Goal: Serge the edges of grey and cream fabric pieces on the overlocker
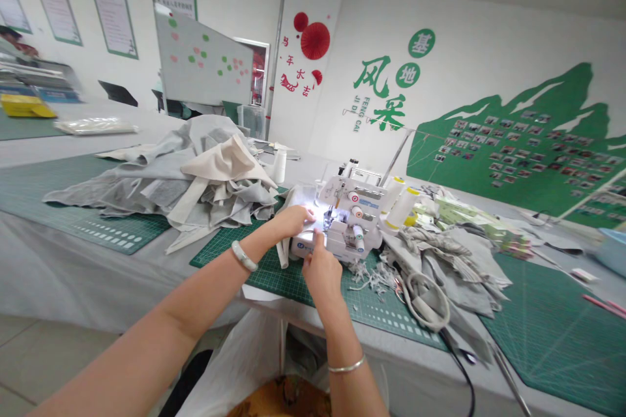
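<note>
A white overlock sewing machine (342,218) stands on a green cutting mat (288,277), its work light shining on pale fabric (299,189) fed under the foot. My left hand (293,221) lies on that fabric close to the needle, with its fingers bent down. My right hand (320,270) is at the machine's front edge, its fingertips against the fabric and the machine's lower casing. The fingers hide whatever they may pinch. Tall thread cones (400,208) stand behind the machine, to the right of both hands.
A large heap of grey and beige cloth (215,176) lies left of the machine. More grey cloth (450,260) and a looped white cord (426,303) lie to its right. Thread trimmings (372,277) litter the mat. The table's front edge runs just below my forearms.
</note>
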Motion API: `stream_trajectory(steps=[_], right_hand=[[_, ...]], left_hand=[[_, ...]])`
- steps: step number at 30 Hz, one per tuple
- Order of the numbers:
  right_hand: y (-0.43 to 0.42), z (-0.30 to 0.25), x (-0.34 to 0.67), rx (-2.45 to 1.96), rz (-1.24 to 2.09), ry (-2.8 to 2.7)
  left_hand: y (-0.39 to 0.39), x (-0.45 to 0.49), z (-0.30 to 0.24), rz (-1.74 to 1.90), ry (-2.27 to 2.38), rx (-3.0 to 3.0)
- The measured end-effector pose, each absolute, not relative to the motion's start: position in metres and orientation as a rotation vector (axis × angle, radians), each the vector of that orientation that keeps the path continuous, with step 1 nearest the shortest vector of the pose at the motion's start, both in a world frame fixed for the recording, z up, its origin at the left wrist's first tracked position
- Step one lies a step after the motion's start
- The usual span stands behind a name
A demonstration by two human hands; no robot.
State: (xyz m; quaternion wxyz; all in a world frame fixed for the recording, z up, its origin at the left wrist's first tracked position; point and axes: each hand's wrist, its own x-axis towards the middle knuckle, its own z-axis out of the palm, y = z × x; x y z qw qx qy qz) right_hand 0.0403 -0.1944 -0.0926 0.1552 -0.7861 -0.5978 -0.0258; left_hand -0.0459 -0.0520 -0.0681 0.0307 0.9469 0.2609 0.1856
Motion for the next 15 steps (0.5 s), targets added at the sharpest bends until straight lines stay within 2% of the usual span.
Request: stream_trajectory(steps=[15], right_hand=[[-0.19,-0.09,0.04,-2.264,-0.054,-1.707]], left_hand=[[-0.093,-0.046,-0.06,0.538,1.233,2.962]])
